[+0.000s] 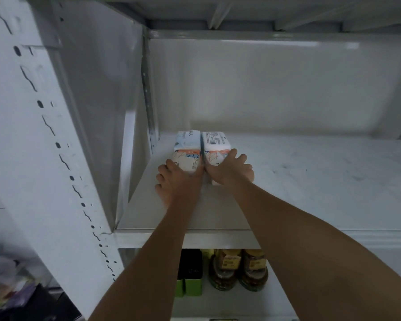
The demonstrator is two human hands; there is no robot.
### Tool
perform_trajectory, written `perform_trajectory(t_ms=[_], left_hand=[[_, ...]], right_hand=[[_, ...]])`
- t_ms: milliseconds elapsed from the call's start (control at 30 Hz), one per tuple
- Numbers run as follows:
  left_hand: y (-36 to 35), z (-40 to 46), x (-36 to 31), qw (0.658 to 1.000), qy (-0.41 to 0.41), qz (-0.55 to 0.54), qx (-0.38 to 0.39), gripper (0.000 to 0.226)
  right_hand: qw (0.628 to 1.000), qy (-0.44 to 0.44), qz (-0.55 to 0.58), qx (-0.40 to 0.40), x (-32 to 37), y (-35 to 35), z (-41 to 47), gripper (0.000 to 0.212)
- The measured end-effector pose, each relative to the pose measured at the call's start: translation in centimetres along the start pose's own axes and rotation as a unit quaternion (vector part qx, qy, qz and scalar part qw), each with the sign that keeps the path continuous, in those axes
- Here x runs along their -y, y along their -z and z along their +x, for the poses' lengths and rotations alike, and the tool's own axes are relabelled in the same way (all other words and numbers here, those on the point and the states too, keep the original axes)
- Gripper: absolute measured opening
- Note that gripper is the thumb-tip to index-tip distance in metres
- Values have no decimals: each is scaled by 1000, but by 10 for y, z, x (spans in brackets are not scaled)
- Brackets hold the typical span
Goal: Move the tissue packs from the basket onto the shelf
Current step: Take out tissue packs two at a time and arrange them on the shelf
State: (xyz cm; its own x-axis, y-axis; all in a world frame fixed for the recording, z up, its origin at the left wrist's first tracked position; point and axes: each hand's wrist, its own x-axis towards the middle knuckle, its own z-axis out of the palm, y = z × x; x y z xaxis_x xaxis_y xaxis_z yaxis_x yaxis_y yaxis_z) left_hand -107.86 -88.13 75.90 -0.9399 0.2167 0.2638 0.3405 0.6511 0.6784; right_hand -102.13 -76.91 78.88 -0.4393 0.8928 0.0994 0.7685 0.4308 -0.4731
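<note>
Both bare forearms reach forward and upward, converging until the hands nearly meet. The left hand [176, 181] lies palm down, fingers [161, 170] spread and slightly curled. The right hand [229, 170] is also palm down, its fingers [232, 155] splayed forward, wrist straight.

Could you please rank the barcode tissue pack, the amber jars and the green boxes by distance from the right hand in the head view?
From the right hand:
1. Barcode tissue pack, on the shelf, directly under the hand and touching it.
2. Amber jars, on the lower shelf, below the hand.
3. Green boxes, lower shelf, left of the jars, slightly farther.
</note>
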Motion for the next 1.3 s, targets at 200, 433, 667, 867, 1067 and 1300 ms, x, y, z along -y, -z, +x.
perform_trajectory(t_ms=[200,433,667,867,1067,1300], left_hand=[[8,-7,-2,999,14,-23,-25,98],[18,-64,-4,973,-207,20,-98,65],[-14,-209,42,885,-447,-53,-119,22],[-74,-287,72,884,-456,12,99,30],[-136,-347,120,861,-377,142,310,51],[-204,-443,195,816,-246,223,474,81]], right_hand=[[998,15,55,2,-23,14,-21,97],[993,108,37,2,-102,55,-72,83],[936,296,68,-175,-251,64,-177,30],[977,203,-57,-42,-378,14,-217,43],[989,118,-57,62,-473,-49,-255,63],[976,-42,-55,208,-579,-141,-312,110]])
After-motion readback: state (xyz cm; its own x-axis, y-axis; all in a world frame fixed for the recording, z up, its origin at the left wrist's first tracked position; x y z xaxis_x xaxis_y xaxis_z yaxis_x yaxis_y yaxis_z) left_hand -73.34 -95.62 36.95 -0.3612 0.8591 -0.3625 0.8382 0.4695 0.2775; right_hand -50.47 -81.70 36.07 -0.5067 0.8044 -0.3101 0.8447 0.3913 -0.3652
